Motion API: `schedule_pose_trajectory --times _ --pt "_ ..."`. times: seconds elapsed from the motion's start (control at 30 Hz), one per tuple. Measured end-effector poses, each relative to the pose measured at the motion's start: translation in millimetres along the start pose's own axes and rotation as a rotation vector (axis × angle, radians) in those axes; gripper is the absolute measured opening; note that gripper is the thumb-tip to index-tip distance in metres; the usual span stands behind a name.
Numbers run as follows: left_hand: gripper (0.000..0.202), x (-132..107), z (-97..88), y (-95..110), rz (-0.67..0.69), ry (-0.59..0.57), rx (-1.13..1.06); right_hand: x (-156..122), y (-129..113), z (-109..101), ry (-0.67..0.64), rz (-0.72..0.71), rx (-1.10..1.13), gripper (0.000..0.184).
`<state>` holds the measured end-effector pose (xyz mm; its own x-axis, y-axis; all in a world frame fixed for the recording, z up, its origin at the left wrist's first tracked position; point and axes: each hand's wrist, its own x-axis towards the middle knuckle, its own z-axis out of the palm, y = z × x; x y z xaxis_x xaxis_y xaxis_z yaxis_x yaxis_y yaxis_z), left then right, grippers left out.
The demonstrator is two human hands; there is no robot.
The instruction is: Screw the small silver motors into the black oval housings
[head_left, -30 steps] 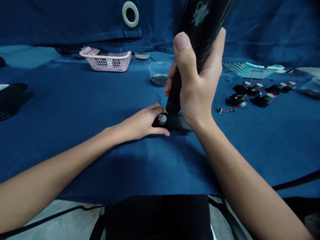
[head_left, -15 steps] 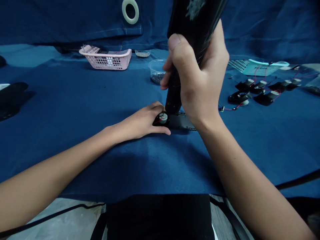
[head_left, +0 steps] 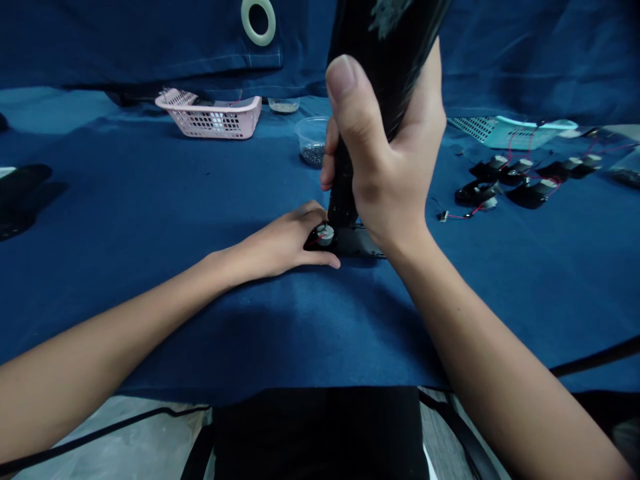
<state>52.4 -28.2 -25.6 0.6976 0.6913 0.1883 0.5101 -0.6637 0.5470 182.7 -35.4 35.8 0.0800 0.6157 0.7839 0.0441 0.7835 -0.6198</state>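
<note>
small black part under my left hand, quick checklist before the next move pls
1. left hand holding the small black part down on the blue cloth: ok, fingers lie over it
2. right hand gripping the black handheld tool: ok, wrapped firmly round it
3. tool tip seated on the part: cannot tell, the tool's lower end and the hand block the view
4. red wire away from the tool: ok, it shows by the left fingers, on the far side of the white hub
5. clear tub of small dark bits: ok, upright beyond the hands
</note>
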Motion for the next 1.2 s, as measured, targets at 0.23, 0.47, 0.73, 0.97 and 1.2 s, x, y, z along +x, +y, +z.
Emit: schedule_pose_trajectory --times 0.23,0.47,0.73,0.97,1.2 --pt "0.061 0.3 1.3 -1.4 0.008 0.014 0.012 0.3 -1.3 -0.7 -0.025 0.009 -0.097 0.030" --pt "0.059 -0.6 0.6 0.4 0.017 0.017 -0.002 3.2 6.7 -1.5 0.012 0.015 -0.034 0.025" --pt "0.056 -0.8 1.4 -1.0 0.025 0.025 -0.006 3.0 7.8 -3.1 0.016 0.027 0.004 0.027" --pt "0.058 0.4 0.7 -0.1 0.006 0.018 0.009 3.0 6.8 -0.9 -0.001 0.010 -0.004 0.029" --pt "0.061 1.3 0.7 0.9 0.000 0.011 0.000 2.6 5.1 -0.2 -0.012 -0.002 0.000 0.029"
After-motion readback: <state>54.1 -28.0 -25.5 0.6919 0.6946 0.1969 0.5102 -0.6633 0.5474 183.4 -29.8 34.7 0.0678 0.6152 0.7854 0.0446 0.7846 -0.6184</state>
